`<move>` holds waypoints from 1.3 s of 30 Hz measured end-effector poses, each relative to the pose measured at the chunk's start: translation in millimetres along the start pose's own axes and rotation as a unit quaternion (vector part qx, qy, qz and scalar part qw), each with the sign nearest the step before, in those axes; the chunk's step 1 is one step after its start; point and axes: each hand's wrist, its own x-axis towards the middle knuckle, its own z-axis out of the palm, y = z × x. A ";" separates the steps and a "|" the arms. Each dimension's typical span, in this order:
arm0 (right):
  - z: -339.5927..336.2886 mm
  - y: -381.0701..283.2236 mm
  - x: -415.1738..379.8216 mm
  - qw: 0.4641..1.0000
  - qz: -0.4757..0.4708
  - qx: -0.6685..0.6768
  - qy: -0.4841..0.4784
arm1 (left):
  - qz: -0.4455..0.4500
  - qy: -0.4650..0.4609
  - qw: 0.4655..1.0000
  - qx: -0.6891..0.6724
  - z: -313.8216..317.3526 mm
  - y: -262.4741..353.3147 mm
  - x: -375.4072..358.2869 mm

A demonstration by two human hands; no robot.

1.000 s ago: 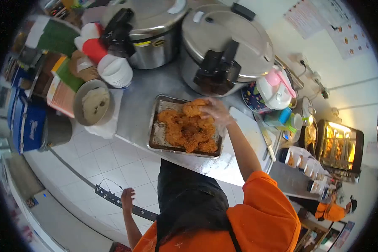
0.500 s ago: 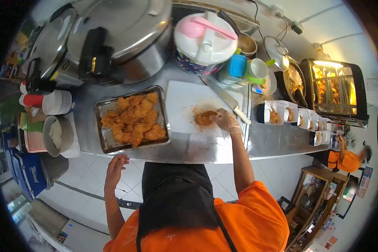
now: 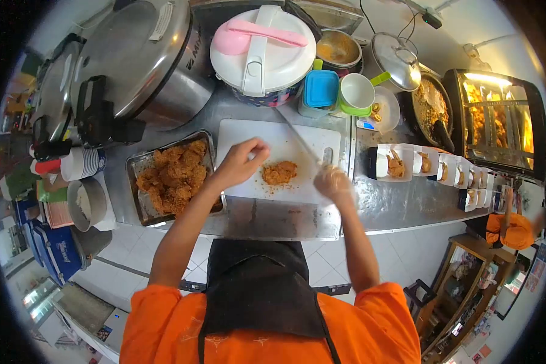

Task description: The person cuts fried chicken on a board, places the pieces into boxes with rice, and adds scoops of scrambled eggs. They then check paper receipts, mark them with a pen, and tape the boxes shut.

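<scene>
A single piece of fried chicken lies on the white cutting board on the steel counter. My left hand hovers just left of it with fingers apart and nothing in it. My gloved right hand, blurred, grips the handle of a knife at the board's right side. The blade points up and to the left, above the piece. Left of the board, a metal tray holds several fried chicken pieces.
Two large pressure cookers and a round container with a pink spoon stand behind the board. A row of paper trays with chicken, a wok and a lit warmer are at the right. Another person in orange stands far right.
My right hand left the chicken piece on the board and took the knife. My left hand rose from my side to the board. The view shifted right.
</scene>
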 end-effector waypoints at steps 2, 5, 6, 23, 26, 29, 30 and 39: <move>-80.3 -77.9 -58.9 0.971 0.088 0.202 -0.097 | 0.088 0.040 0.994 0.050 16.7 7.6 45.6; -25.4 -127.6 -88.1 0.954 0.087 0.283 -0.049 | 0.205 0.066 0.972 0.093 39.7 -18.9 88.9; 3.6 -136.1 -96.1 0.955 0.092 0.278 -0.056 | 0.241 0.063 0.962 0.112 44.1 -29.9 97.3; 29.6 -158.5 -77.2 0.900 0.267 0.312 -0.147 | 0.256 0.083 0.961 0.059 77.1 -81.1 113.9; 22.0 -154.6 -70.5 0.905 0.260 0.310 -0.130 | 0.255 0.068 0.958 0.115 75.7 -85.8 126.1; 10.3 -145.3 -75.4 0.911 0.237 0.322 -0.098 | 0.257 0.085 0.956 0.116 71.6 -68.4 132.7; 15.0 -139.2 -79.2 0.926 0.200 0.304 -0.102 | 0.256 0.108 0.954 0.111 76.5 -65.9 128.1; -12.0 -129.6 -68.5 0.914 0.225 0.333 -0.050 | 0.216 0.084 0.967 0.108 80.0 -58.0 140.7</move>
